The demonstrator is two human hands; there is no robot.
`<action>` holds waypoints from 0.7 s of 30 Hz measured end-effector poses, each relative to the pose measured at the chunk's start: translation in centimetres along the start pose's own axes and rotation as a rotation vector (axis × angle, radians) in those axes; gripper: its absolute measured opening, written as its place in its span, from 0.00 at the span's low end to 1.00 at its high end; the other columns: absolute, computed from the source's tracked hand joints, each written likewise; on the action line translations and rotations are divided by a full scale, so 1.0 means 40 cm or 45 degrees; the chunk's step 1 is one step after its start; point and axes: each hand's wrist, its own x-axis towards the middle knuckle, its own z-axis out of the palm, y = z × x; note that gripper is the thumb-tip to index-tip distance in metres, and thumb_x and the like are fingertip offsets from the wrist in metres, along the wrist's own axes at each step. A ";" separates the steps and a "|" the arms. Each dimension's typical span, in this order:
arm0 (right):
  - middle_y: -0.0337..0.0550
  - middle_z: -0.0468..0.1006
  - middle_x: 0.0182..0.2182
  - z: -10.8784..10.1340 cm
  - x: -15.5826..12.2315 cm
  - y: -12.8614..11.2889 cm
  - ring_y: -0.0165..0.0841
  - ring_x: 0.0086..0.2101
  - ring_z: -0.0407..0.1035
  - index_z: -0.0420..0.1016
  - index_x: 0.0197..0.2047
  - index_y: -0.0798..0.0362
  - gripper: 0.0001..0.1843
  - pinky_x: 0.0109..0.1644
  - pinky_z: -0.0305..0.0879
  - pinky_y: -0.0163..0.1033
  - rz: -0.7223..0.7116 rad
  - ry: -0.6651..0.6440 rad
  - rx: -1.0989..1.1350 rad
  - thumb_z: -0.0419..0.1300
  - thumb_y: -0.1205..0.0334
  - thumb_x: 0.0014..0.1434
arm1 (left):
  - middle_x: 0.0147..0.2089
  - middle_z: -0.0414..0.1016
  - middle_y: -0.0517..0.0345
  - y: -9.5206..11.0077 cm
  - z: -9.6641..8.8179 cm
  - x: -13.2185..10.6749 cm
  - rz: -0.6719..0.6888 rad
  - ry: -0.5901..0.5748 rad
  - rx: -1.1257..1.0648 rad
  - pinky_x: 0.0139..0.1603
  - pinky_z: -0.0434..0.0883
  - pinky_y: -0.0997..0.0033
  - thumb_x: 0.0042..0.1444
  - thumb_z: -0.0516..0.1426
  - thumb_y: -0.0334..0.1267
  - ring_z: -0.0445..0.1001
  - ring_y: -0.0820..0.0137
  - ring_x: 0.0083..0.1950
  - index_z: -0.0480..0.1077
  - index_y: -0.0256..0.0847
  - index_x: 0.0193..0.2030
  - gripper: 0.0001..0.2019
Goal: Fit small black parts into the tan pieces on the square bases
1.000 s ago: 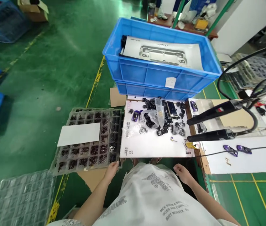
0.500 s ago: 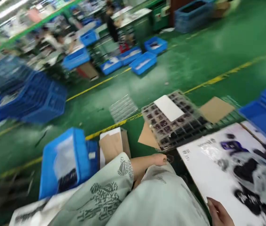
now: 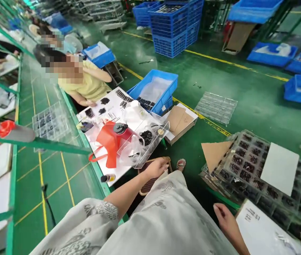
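My left hand (image 3: 157,167) hangs just above a brown woven seat (image 3: 148,186), its fingers loosely stretched and nothing visible in them. Lower right, my right hand (image 3: 224,216) is loosely curled beside the corner of a white-topped table (image 3: 262,226) and holds nothing that I can see. On the white table (image 3: 125,169) to the left lie a red bag (image 3: 110,140), a clear tray (image 3: 152,147) with black parts in plastic bags, and a small dark bottle (image 3: 107,177). A dark round lid-like piece (image 3: 120,128) rests on the red bag.
A co-worker in a yellow top (image 3: 93,83) sits at the left table's far end. Stacked clear compartment trays (image 3: 248,156) bear a white board (image 3: 280,168). A blue bin (image 3: 170,83), a cardboard box (image 3: 179,122) and a green conveyor (image 3: 57,177) stand around. Blue crates (image 3: 170,35) are farther back.
My view has swung left, bringing the left table, conveyor and co-worker into sight. My left hand now shows above the seat; my right hand has come away from the right table's edge.
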 end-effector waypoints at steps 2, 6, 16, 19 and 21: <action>0.49 0.84 0.38 -0.017 0.062 -0.044 0.44 0.40 0.79 0.80 0.38 0.49 0.33 0.48 0.76 0.46 -0.082 -0.088 -0.072 0.58 0.26 0.53 | 0.48 0.79 0.52 -0.018 -0.037 -0.020 -0.021 0.173 -0.052 0.51 0.79 0.58 0.72 0.58 0.48 0.79 0.66 0.47 0.74 0.37 0.52 0.15; 0.49 0.85 0.40 -0.027 0.162 -0.123 0.44 0.42 0.79 0.80 0.41 0.49 0.31 0.51 0.75 0.46 -0.155 -0.171 -0.154 0.59 0.29 0.54 | 0.55 0.78 0.49 -0.034 -0.136 0.066 -0.021 0.435 -0.022 0.58 0.78 0.52 0.72 0.58 0.47 0.79 0.62 0.55 0.73 0.38 0.57 0.16; 0.52 0.86 0.43 -0.003 0.091 -0.086 0.49 0.43 0.81 0.81 0.39 0.49 0.35 0.47 0.79 0.47 0.186 0.062 -0.001 0.61 0.26 0.47 | 0.63 0.74 0.46 -0.124 -0.373 0.594 0.004 0.038 0.494 0.61 0.77 0.48 0.69 0.61 0.45 0.76 0.58 0.60 0.73 0.40 0.60 0.17; 0.54 0.86 0.38 -0.021 0.004 -0.024 0.54 0.41 0.82 0.81 0.35 0.48 0.35 0.40 0.80 0.49 0.421 0.117 0.038 0.60 0.23 0.43 | 0.61 0.75 0.47 -0.152 -0.355 0.665 0.038 -0.137 0.554 0.60 0.77 0.49 0.69 0.62 0.45 0.77 0.59 0.59 0.73 0.39 0.59 0.17; 0.52 0.86 0.35 -0.014 -0.049 0.014 0.56 0.42 0.83 0.80 0.31 0.45 0.33 0.39 0.81 0.50 0.613 0.095 0.149 0.62 0.24 0.38 | 0.60 0.75 0.47 -0.158 -0.350 0.682 0.046 -0.162 0.576 0.59 0.78 0.50 0.69 0.62 0.45 0.77 0.60 0.58 0.73 0.39 0.58 0.16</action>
